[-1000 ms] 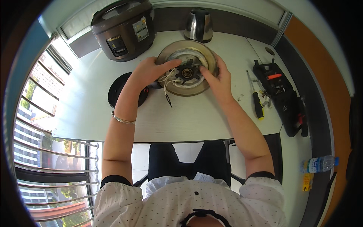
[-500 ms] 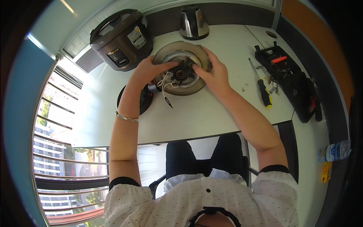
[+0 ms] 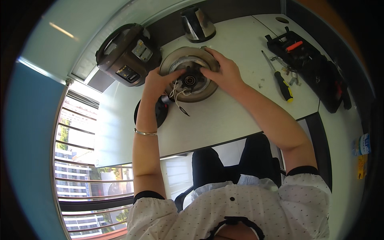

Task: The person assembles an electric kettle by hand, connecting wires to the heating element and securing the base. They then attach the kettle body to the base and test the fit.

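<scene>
Both my hands grip an upturned metal electric kettle [image 3: 205, 89] by its round rim, its underside facing up. In the middle of that underside sits a black round connector [image 3: 189, 80], with pale wires [image 3: 174, 93] trailing toward a dark-tipped end over the table. My left hand [image 3: 160, 82] wraps the left side, thumb stretched inward to the connector. On the right side my right hand [image 3: 222, 71] holds the rim, its thumb also reaching in beside the connector. A black round base [image 3: 160, 114] lies partly hidden behind my left forearm.
A brown electric cooker [image 3: 128, 58] and a second, steel-and-black kettle [image 3: 197, 25] stand at the back. To the right lie a yellow-and-black screwdriver [image 3: 283, 87], small metal pieces [image 3: 294, 77] and an open black tool case [image 3: 316, 68]. A barred window [image 3: 94, 168] is at the left.
The whole view has shifted and tilted slightly. Both hands keep their hold on the kettle, thumbs still at the centre.
</scene>
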`<action>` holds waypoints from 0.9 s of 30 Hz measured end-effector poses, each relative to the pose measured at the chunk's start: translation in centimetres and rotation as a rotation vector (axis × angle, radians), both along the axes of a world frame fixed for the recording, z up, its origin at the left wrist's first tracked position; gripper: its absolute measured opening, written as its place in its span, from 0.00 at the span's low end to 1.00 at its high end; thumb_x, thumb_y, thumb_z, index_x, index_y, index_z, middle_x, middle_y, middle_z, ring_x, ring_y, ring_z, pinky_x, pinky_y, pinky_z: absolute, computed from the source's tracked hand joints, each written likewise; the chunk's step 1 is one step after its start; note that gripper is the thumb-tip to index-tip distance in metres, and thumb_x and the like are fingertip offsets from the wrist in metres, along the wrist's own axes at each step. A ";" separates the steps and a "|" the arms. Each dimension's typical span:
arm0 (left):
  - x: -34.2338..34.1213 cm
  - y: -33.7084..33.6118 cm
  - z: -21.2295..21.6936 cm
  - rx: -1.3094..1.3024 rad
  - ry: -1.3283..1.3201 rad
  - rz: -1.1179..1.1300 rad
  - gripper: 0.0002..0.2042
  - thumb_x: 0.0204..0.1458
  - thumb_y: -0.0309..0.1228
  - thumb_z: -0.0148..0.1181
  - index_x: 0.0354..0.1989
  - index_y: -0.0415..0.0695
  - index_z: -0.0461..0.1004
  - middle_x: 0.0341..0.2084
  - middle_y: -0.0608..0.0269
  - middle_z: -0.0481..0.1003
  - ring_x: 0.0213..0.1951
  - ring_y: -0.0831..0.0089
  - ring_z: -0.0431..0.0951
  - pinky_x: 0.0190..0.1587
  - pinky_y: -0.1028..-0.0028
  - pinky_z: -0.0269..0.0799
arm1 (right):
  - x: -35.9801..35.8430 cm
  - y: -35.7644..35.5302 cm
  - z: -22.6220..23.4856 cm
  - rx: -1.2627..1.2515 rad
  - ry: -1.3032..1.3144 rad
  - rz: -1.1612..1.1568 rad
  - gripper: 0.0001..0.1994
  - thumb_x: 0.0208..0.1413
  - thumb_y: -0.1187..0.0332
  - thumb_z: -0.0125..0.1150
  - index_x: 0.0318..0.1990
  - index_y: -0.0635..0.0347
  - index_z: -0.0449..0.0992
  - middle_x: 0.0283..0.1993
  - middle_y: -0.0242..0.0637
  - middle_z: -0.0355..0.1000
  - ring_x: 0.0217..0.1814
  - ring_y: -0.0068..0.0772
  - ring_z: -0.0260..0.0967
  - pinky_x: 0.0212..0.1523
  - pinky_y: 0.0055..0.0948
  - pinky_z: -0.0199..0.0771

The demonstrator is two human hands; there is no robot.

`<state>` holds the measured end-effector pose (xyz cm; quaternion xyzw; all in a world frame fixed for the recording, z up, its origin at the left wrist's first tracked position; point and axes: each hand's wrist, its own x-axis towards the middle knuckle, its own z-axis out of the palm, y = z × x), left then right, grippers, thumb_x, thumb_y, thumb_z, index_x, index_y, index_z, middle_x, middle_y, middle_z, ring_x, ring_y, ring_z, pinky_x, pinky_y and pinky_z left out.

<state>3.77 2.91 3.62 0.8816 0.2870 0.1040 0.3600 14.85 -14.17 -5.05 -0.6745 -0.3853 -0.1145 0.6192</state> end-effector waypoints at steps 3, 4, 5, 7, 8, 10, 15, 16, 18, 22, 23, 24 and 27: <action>-0.2 -0.2 0.0 0.002 -0.037 0.027 0.30 0.34 0.50 0.72 0.39 0.37 0.77 0.26 0.58 0.79 0.25 0.73 0.79 0.24 0.75 0.73 | 0.3 0.3 -0.2 0.031 -0.028 0.009 0.31 0.44 0.59 0.66 0.57 0.59 0.67 0.42 0.42 0.76 0.40 0.40 0.75 0.42 0.32 0.73; -0.3 -0.1 -0.2 0.015 -0.052 0.041 0.30 0.34 0.50 0.72 0.39 0.37 0.77 0.26 0.58 0.79 0.25 0.73 0.79 0.24 0.75 0.73 | 0.3 0.3 -0.1 0.009 -0.001 0.025 0.31 0.43 0.59 0.66 0.57 0.59 0.67 0.42 0.42 0.76 0.38 0.39 0.74 0.42 0.32 0.73; -0.3 -0.1 -0.5 0.024 -0.069 0.052 0.30 0.34 0.50 0.72 0.39 0.37 0.78 0.26 0.58 0.79 0.25 0.73 0.79 0.24 0.75 0.73 | 0.3 0.2 0.1 -0.017 0.023 0.037 0.32 0.43 0.58 0.66 0.57 0.59 0.67 0.41 0.41 0.76 0.37 0.38 0.74 0.41 0.32 0.73; -0.1 0.1 -0.8 -0.014 -0.093 0.040 0.30 0.34 0.49 0.73 0.39 0.35 0.77 0.27 0.56 0.79 0.26 0.72 0.79 0.27 0.74 0.74 | 0.4 0.1 0.2 -0.042 0.052 0.054 0.32 0.43 0.58 0.66 0.58 0.58 0.67 0.41 0.41 0.76 0.36 0.37 0.74 0.40 0.32 0.73; -0.1 0.1 -1.0 -0.033 -0.106 0.035 0.30 0.34 0.48 0.73 0.40 0.35 0.77 0.28 0.56 0.79 0.27 0.72 0.79 0.28 0.74 0.74 | 0.6 0.2 0.0 -0.044 0.056 0.057 0.32 0.43 0.58 0.66 0.58 0.58 0.66 0.40 0.41 0.76 0.35 0.36 0.74 0.40 0.32 0.72; 0.0 0.2 -1.5 -0.062 -0.191 -0.006 0.29 0.34 0.46 0.73 0.40 0.33 0.77 0.29 0.54 0.79 0.29 0.71 0.79 0.33 0.73 0.74 | 0.8 0.2 -0.2 -0.035 0.034 0.055 0.32 0.44 0.58 0.66 0.58 0.58 0.66 0.40 0.41 0.76 0.34 0.36 0.74 0.40 0.32 0.72; 0.2 0.7 -2.4 -0.062 -0.258 -0.026 0.28 0.35 0.43 0.73 0.40 0.32 0.77 0.32 0.53 0.80 0.34 0.69 0.80 0.40 0.72 0.73 | 1.3 0.3 -0.6 -0.006 0.034 0.120 0.32 0.46 0.59 0.65 0.59 0.59 0.65 0.38 0.41 0.76 0.33 0.34 0.73 0.40 0.31 0.72; 0.2 0.5 -2.4 -0.053 -0.257 -0.014 0.28 0.35 0.43 0.73 0.40 0.32 0.77 0.32 0.53 0.80 0.34 0.69 0.80 0.40 0.72 0.73 | 1.6 0.4 -0.8 0.001 0.034 0.137 0.32 0.46 0.59 0.65 0.60 0.58 0.65 0.38 0.41 0.76 0.33 0.34 0.73 0.39 0.31 0.72; 0.1 0.4 -2.4 -0.044 -0.259 -0.003 0.28 0.35 0.43 0.73 0.39 0.32 0.77 0.31 0.53 0.80 0.34 0.69 0.80 0.40 0.72 0.73 | 2.0 0.6 -1.1 0.012 0.035 0.171 0.31 0.47 0.60 0.65 0.60 0.58 0.65 0.36 0.42 0.75 0.32 0.33 0.72 0.37 0.31 0.71; 0.1 1.1 -3.0 -0.029 -0.297 -0.013 0.28 0.34 0.43 0.74 0.39 0.32 0.77 0.31 0.53 0.80 0.34 0.69 0.80 0.41 0.72 0.73 | 1.9 0.7 -1.2 -0.026 -0.058 0.103 0.31 0.47 0.60 0.66 0.59 0.57 0.65 0.31 0.42 0.74 0.28 0.34 0.71 0.32 0.32 0.70; 0.2 1.3 -3.2 -0.024 -0.311 -0.020 0.28 0.34 0.43 0.74 0.39 0.32 0.77 0.31 0.53 0.80 0.34 0.69 0.80 0.41 0.72 0.73 | 1.7 0.6 -1.1 -0.034 -0.067 0.086 0.31 0.47 0.60 0.66 0.59 0.57 0.65 0.30 0.41 0.74 0.27 0.34 0.70 0.31 0.32 0.70; 0.2 1.5 -3.3 -0.035 -0.321 -0.038 0.28 0.34 0.43 0.74 0.39 0.32 0.77 0.31 0.53 0.80 0.34 0.69 0.80 0.41 0.72 0.73 | 1.5 0.6 -0.9 -0.042 -0.076 0.070 0.31 0.47 0.61 0.66 0.59 0.57 0.65 0.29 0.41 0.73 0.26 0.34 0.70 0.30 0.32 0.70; 0.1 1.9 -3.7 -0.058 -0.356 -0.078 0.28 0.35 0.44 0.73 0.38 0.32 0.77 0.31 0.53 0.79 0.33 0.70 0.79 0.40 0.73 0.73 | 1.1 0.5 -0.7 -0.052 -0.081 0.053 0.30 0.47 0.62 0.66 0.59 0.57 0.65 0.28 0.41 0.73 0.24 0.35 0.69 0.30 0.31 0.70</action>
